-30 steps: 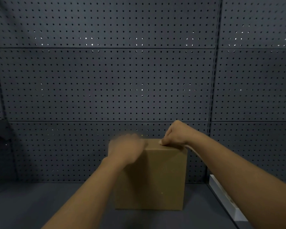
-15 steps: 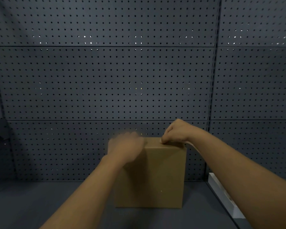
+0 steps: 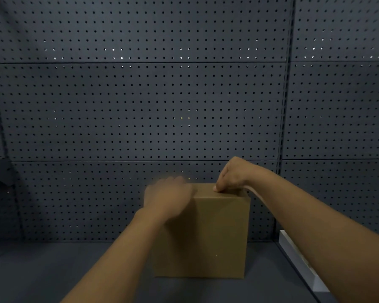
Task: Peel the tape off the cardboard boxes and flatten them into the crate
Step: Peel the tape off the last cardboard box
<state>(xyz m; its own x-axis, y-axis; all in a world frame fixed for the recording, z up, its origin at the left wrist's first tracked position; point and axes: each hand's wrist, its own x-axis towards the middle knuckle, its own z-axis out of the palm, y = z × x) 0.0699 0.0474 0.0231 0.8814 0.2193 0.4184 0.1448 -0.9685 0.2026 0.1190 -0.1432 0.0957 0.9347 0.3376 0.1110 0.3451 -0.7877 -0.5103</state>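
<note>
Head view: closed brown cardboard box [image 3: 208,235] upright on dark shelf [image 3: 42,272], back edge. Right hand [image 3: 233,178] pinching at top edge, tape not discernible. Left hand [image 3: 167,194] blurred, posture indeterminate. Box likely light, stiff; grip top.

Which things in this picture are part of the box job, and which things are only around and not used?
Part of the job:
- cardboard box, upright on the shelf
- left hand, blurred, at the box's top left
- right hand, fingers curled on the box's top edge

Only around:
- dark pegboard wall
- grey shelf surface
- white strip at the right
</note>
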